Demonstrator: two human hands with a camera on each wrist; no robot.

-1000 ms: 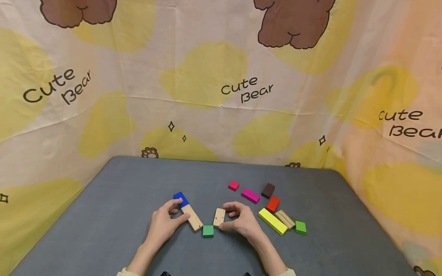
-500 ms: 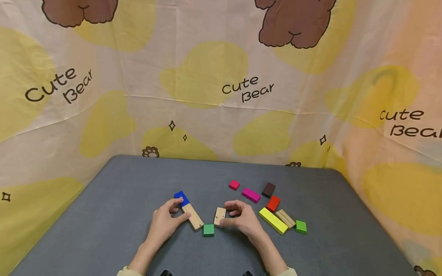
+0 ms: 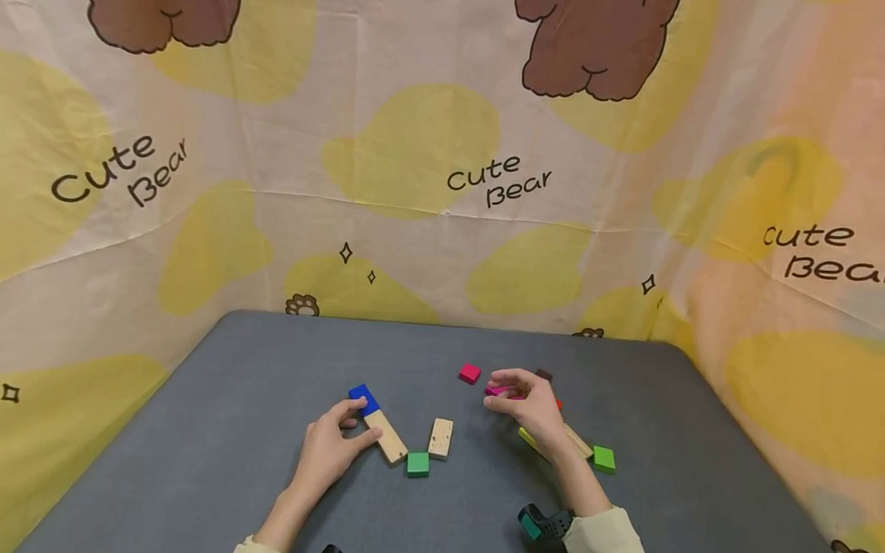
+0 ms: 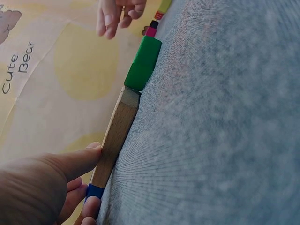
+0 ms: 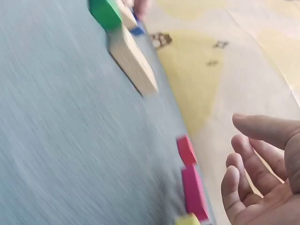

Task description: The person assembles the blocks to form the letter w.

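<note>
At the middle left of the head view my left hand (image 3: 332, 442) holds a row of two blocks lying end to end. Its index finger is on the blue block (image 3: 359, 393), its thumb against the long plain wooden block (image 3: 389, 442). In the left wrist view, other fingertips (image 4: 93, 206) curl by the blue end. A green block (image 3: 418, 465) stands at the row's near end, with a shorter wooden block (image 3: 440, 439) angled up its other side. My right hand (image 3: 533, 406) holds nothing, its fingers loosely bent, over the magenta block (image 3: 498, 390), which it partly covers.
Beyond lies a pink-red block (image 3: 470, 373). Partly hidden under the right hand and wrist are a dark brown block (image 3: 545, 375), a red block (image 3: 559, 405), a yellow block (image 3: 527, 437) and a ridged wooden block (image 3: 580, 442). A light green block (image 3: 604, 459) sits right of them.
My right hand has come away from the shorter wooden block, moving right and farther out over the coloured blocks. That wooden block stays beside the green one. My left hand keeps its place.
</note>
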